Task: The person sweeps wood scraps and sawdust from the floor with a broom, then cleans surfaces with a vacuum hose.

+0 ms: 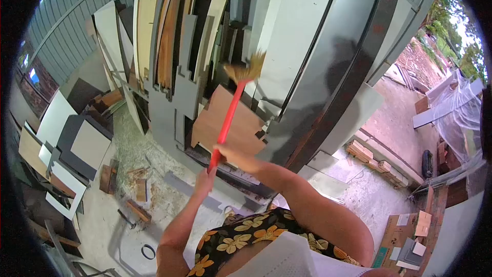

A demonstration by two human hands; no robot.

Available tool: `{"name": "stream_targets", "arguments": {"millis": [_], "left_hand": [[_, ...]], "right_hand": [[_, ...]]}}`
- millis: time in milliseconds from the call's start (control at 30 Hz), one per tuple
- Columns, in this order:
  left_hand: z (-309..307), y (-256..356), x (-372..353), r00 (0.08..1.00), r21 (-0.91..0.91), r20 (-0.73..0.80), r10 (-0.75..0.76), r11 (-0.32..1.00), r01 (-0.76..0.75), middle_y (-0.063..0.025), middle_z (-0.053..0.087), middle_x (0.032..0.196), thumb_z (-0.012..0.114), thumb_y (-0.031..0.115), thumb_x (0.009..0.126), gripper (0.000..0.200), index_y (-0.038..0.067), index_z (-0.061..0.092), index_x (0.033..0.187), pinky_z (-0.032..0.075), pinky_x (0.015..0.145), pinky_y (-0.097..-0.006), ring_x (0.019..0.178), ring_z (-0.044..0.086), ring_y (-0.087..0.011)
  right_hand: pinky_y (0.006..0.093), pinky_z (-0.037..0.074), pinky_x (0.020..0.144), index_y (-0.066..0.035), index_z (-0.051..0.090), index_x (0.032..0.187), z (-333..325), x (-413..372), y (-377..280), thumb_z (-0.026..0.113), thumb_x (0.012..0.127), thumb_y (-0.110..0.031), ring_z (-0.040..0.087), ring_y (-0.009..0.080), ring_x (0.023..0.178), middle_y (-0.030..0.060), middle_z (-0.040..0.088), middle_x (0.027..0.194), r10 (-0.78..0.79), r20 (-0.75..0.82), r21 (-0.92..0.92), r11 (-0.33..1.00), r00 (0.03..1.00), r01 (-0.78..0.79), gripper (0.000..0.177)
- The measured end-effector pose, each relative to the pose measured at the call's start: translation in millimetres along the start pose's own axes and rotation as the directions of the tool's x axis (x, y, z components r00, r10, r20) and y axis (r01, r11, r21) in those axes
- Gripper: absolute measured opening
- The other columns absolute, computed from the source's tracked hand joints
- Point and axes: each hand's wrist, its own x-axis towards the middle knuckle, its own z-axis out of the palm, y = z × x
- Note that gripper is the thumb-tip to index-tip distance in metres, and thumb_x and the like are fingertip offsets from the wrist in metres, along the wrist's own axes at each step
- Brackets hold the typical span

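A broom with a red handle (230,115) and straw-coloured bristles is raised in front of me, bristles up, near upright panels. My left hand (204,182) grips the handle at its lower end. A little higher, my right hand (225,155) is wrapped round the same handle. Behind the handle leans a brown board (228,125) with a stepped edge. The bristles show against the dark gap between the boards and a tall white panel (300,15).
Offcut boards (91,146) lean at the left. On the floor lie wood scraps (138,210), a black ring (148,252) and debris. Stacked wood strips (376,161) lie by the doorway sill at the right. A cardboard box (392,236) stands at the lower right.
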Motion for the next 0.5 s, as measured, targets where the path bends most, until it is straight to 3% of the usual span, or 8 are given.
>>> {"name": "stream_targets", "arguments": {"millis": [100,133,233,267,333,367,433,500], "left_hand": [[-7,-28,-41,1.000,0.092,-0.026,0.001,0.996,0.001,-0.0257,0.056,0.074,0.047,0.039,0.082,0.042,-0.003,0.055,0.081,0.042,0.062,-0.0459,0.074,0.054,-0.0422],[-14,-25,-56,0.999,0.140,-0.040,0.031,0.990,-0.025,-0.0257,0.056,0.073,0.047,0.038,0.082,0.041,-0.003,0.055,0.081,0.042,0.061,-0.0458,0.073,0.054,-0.0423],[-28,-28,-76,0.983,0.059,-0.140,0.118,0.992,-0.111,-0.0247,0.055,0.070,0.050,0.032,0.082,0.035,-0.003,0.054,0.078,0.041,0.059,-0.0439,0.069,0.054,-0.0414],[-28,-28,-77,0.983,0.005,-0.148,0.105,0.994,-0.106,-0.0238,0.054,0.068,0.050,0.029,0.082,0.032,-0.003,0.053,0.078,0.041,0.058,-0.0426,0.066,0.053,-0.0396],[-30,-24,-79,0.985,-0.100,-0.160,0.071,0.991,-0.088,-0.0221,0.053,0.065,0.051,0.025,0.083,0.028,-0.003,0.052,0.077,0.040,0.056,-0.0401,0.059,0.052,-0.0360],[-30,-15,-78,0.971,-0.128,-0.205,0.124,0.980,-0.152,-0.0195,0.052,0.063,0.052,0.024,0.083,0.027,-0.003,0.052,0.079,0.040,0.054,-0.0383,0.057,0.051,-0.0319],[-31,14,-74,0.931,-0.174,-0.295,0.216,0.946,-0.274,-0.0144,0.049,0.059,0.052,0.022,0.083,0.026,-0.003,0.051,0.081,0.039,0.051,-0.0346,0.052,0.048,-0.0238],[-23,35,-53,0.923,-0.280,-0.289,0.255,0.899,-0.336,-0.0090,0.045,0.057,0.051,0.023,0.085,0.026,-0.003,0.051,0.084,0.037,0.049,-0.0309,0.052,0.044,-0.0168]], "right_hand": [[0.0371,0.051,0.054,-0.008,0.051,0.083,26,-9,42,0.056,0.074,-0.017,0.059,0.0204,0.060,0.0070,0.058,0.070,0.281,-0.103,-0.046,0.957,0.954,-0.287,0.014],[0.0389,0.051,0.053,-0.006,0.051,0.085,36,-17,47,0.057,0.073,-0.016,0.060,0.0215,0.061,0.0073,0.058,0.071,0.231,-0.166,-0.010,0.972,0.958,-0.236,0.017],[0.0398,0.052,0.053,-0.005,0.050,0.087,54,-38,39,0.058,0.073,-0.014,0.060,0.0216,0.061,0.0073,0.058,0.071,0.156,-0.109,-0.188,0.967,0.982,-0.175,0.019],[0.0396,0.052,0.053,-0.005,0.049,0.087,58,-46,34,0.059,0.073,-0.014,0.060,0.0211,0.061,0.0071,0.057,0.071,0.102,-0.051,-0.148,0.983,0.993,-0.108,0.019],[0.0366,0.051,0.053,-0.004,0.049,0.088,72,-64,11,0.059,0.075,-0.015,0.059,0.0191,0.061,0.0074,0.057,0.071,-0.004,-0.085,-0.182,0.983,0.996,-0.011,0.019],[0.0347,0.051,0.053,-0.003,0.049,0.088,75,-65,5,0.058,0.076,-0.015,0.058,0.0183,0.061,0.0075,0.057,0.070,-0.067,-0.062,-0.149,0.987,0.996,0.057,0.019],[0.0325,0.049,0.053,-0.003,0.047,0.090,89,-122,-50,0.058,0.077,-0.015,0.057,0.0174,0.061,0.0067,0.055,0.068,-0.310,0.020,-0.288,0.909,0.951,0.302,0.021],[0.0301,0.048,0.052,-0.002,0.045,0.092,85,-133,-88,0.057,0.077,-0.014,0.057,0.0166,0.061,0.0057,0.052,0.066,-0.543,0.048,-0.397,0.760,0.838,0.515,0.022]]}}
